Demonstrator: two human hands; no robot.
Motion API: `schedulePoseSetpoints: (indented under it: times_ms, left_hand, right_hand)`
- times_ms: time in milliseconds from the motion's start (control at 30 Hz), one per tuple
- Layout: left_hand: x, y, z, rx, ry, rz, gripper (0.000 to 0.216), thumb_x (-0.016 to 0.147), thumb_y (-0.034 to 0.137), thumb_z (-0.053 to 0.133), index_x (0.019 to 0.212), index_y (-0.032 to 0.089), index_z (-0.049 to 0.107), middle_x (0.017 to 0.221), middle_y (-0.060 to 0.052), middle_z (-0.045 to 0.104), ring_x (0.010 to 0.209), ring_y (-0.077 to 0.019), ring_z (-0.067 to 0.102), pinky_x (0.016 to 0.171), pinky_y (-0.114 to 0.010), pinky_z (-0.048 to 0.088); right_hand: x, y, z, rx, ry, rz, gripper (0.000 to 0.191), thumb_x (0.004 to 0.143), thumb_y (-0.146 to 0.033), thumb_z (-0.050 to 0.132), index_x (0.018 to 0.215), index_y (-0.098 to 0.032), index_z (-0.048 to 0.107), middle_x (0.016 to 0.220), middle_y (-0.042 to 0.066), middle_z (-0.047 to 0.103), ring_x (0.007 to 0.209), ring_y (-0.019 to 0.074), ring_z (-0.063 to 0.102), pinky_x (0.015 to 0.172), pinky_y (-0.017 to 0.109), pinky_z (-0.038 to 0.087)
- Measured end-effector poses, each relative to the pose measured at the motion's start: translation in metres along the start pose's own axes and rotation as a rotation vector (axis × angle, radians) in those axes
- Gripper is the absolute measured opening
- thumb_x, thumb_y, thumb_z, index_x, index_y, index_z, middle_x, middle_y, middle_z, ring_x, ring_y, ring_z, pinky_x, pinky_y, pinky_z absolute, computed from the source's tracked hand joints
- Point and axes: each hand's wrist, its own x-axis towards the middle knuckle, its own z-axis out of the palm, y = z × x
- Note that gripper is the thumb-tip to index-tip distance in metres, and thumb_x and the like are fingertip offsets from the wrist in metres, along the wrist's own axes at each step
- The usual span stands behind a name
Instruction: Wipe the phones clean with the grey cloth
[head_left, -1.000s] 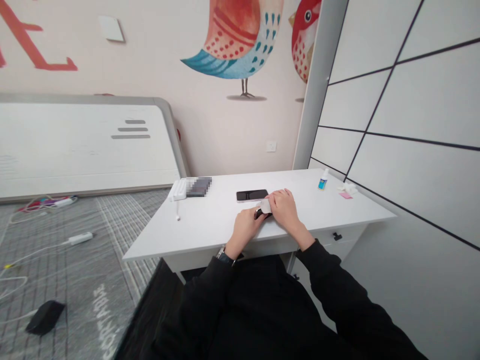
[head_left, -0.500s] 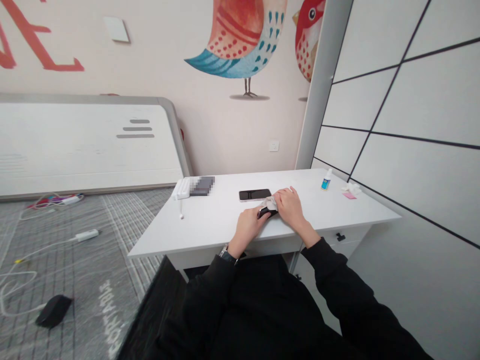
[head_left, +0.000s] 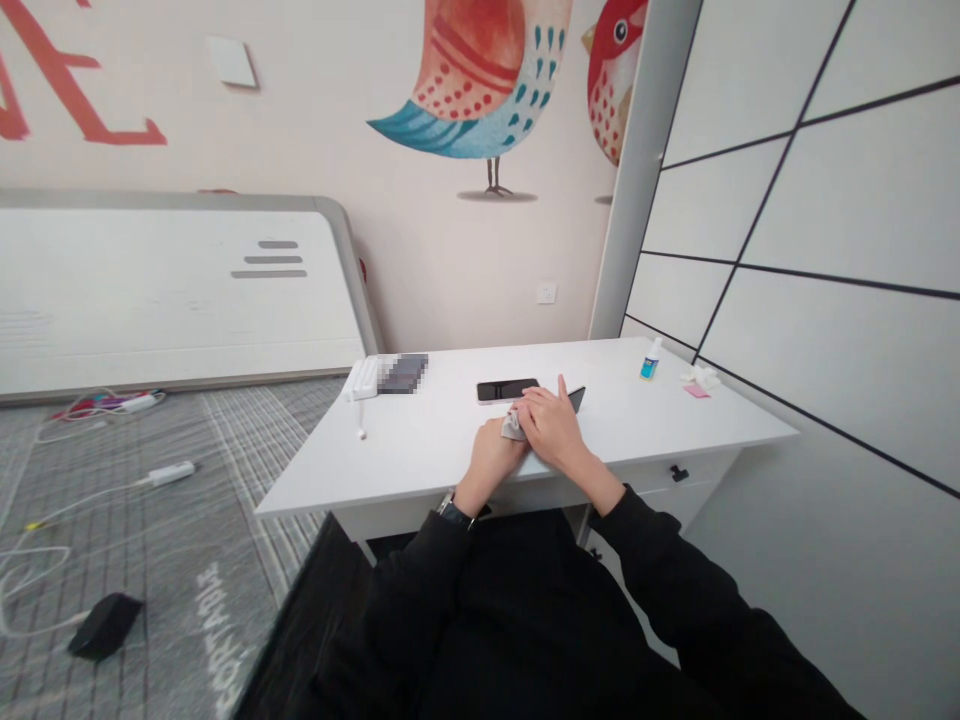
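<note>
My left hand point(head_left: 495, 446) is closed round a dark, flat, phone-like device point(head_left: 577, 398), whose far corner shows past my right hand; most of it is covered. Over the device lies my right hand point(head_left: 553, 426), fingers together and one finger raised, pressing a crumpled light-grey cloth point(head_left: 513, 427) against it. The cloth sticks out at the left of the fingers. Just beyond my hands a phone point(head_left: 499, 391) with a black screen lies flat on the white desk point(head_left: 420, 450).
A small spray bottle point(head_left: 650, 360) with a blue label stands at the right, near crumpled white tissue point(head_left: 700, 375) and a pink slip point(head_left: 696, 391). At the back left are a white box-like item point(head_left: 365, 378) with a short cable and a blurred dark item point(head_left: 405, 373).
My right hand has moved left and down across the device, carrying the cloth with it. The device's far end now shows to the right of that hand.
</note>
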Motion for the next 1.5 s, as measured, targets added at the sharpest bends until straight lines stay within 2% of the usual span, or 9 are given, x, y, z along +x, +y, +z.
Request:
schedulePoseSetpoints:
  times_ms: [200,300,633,800,1000,1133,1200,1300,1500]
  left_hand:
    - [-0.004,0.001,0.000,-0.042,0.019,0.037,0.031,0.100,0.043,0.061,0.115,0.016,0.066,0.110,-0.006,0.070,0.097,-0.0190,0.069,0.089,-0.041,0.059]
    - [-0.004,0.001,0.000,-0.048,0.026,0.026,0.031,0.100,0.043,0.061,0.113,0.016,0.066,0.108,-0.006,0.070,0.096,-0.0186,0.069,0.088,-0.041,0.059]
    - [0.003,-0.004,0.004,-0.067,0.019,-0.002,0.031,0.098,0.039,0.064,0.119,0.016,0.064,0.117,-0.008,0.068,0.103,-0.0206,0.068,0.090,-0.043,0.059]
    - [-0.007,-0.002,0.001,-0.199,0.111,0.026,0.028,0.099,0.040,0.063,0.113,0.016,0.066,0.111,-0.006,0.069,0.097,-0.0186,0.069,0.088,-0.041,0.059]
    - [-0.024,0.018,-0.006,-0.426,0.298,0.083,0.030,0.100,0.041,0.060,0.112,0.015,0.068,0.104,-0.004,0.072,0.092,-0.0188,0.070,0.086,-0.039,0.060]
    - [-0.024,0.032,-0.010,-0.511,0.402,0.103,0.028,0.102,0.038,0.059,0.119,0.016,0.066,0.112,-0.006,0.072,0.100,-0.0190,0.070,0.092,-0.041,0.059]
    - [-0.021,0.034,-0.013,-0.526,0.438,0.100,0.028,0.101,0.037,0.060,0.120,0.017,0.066,0.113,-0.007,0.072,0.101,-0.0191,0.070,0.094,-0.042,0.058]
    - [-0.018,0.034,-0.014,-0.525,0.465,0.086,0.029,0.100,0.037,0.061,0.121,0.017,0.066,0.112,-0.006,0.072,0.100,-0.0192,0.071,0.094,-0.043,0.058]
    - [-0.017,0.031,-0.012,-0.502,0.423,0.105,0.030,0.100,0.038,0.062,0.121,0.016,0.065,0.108,-0.006,0.072,0.096,-0.0186,0.071,0.090,-0.041,0.059]
  right_hand:
    - [0.007,0.052,-0.016,-0.052,0.031,0.120,0.045,0.105,-0.024,0.030,0.089,-0.018,0.071,0.102,0.011,0.076,0.108,0.0266,0.065,0.124,0.066,0.012]
    - [0.008,0.061,-0.019,-0.068,0.051,0.164,0.045,0.103,-0.022,0.030,0.086,-0.016,0.071,0.099,0.013,0.076,0.106,0.0280,0.066,0.122,0.068,0.012]
    - [0.000,-0.013,0.002,0.082,0.026,-0.010,0.040,0.104,-0.026,0.036,0.100,-0.023,0.076,0.111,0.006,0.078,0.122,0.0231,0.063,0.130,0.056,0.004]
    - [-0.001,-0.001,-0.007,0.166,0.105,0.033,0.042,0.105,-0.033,0.035,0.094,-0.024,0.075,0.106,0.005,0.078,0.113,0.0234,0.066,0.130,0.054,0.006]
    - [0.001,0.021,-0.010,0.349,0.253,0.232,0.064,0.109,-0.043,0.017,0.085,-0.023,0.072,0.090,0.006,0.077,0.089,0.0211,0.069,0.124,0.049,0.027]
    - [0.000,0.010,0.003,0.522,0.305,0.322,0.068,0.109,-0.058,0.017,0.092,-0.019,0.069,0.087,0.006,0.075,0.082,0.0186,0.070,0.094,0.042,0.054]
    - [0.000,0.001,0.008,0.593,0.329,0.352,0.068,0.108,-0.063,0.017,0.098,-0.018,0.068,0.090,0.006,0.074,0.083,0.0187,0.071,0.086,0.039,0.057]
    - [0.003,-0.014,0.007,0.685,0.348,0.349,0.075,0.107,-0.060,0.003,0.103,-0.020,0.066,0.100,0.009,0.075,0.096,0.0211,0.071,0.091,0.037,0.057]
    - [0.015,-0.032,-0.017,0.771,0.372,0.288,0.072,0.105,-0.056,-0.004,0.103,-0.023,0.060,0.103,0.009,0.072,0.100,0.0214,0.070,0.094,0.033,0.055]
